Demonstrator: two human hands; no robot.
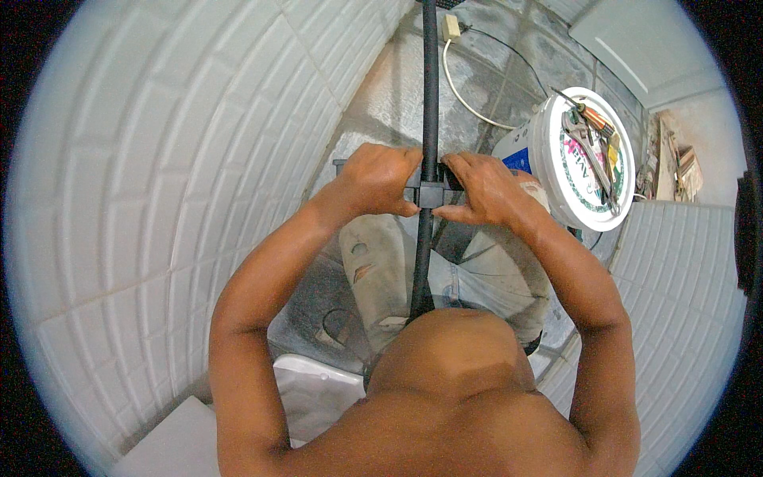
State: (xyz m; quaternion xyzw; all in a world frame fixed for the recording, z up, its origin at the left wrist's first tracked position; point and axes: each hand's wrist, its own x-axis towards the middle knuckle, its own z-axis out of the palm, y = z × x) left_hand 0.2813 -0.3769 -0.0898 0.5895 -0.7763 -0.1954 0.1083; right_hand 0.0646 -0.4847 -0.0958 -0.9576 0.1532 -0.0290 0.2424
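Observation:
A long black pipe (430,95) runs from the far edge down between my knees. A dark grey, block-shaped piece (431,195) sits around or across it, with dark parts reaching out to both sides; its exact kind does not show. My left hand (380,181) is closed on the left side of this piece, thumb pointing toward the pipe. On the opposite side my right hand (486,189) grips it likewise, fingers over the top and thumb beneath. Both hands are close to the pipe. My palms hide most of the side parts.
At the right stands a white bucket (536,151), its lid carrying an adjustable wrench (582,143), a screwdriver (596,121) and other tools. A pale socket (451,28) with cables lies on the tiled floor. White tiled walls (159,183) close in. A white basin-like fixture (318,389) is near left.

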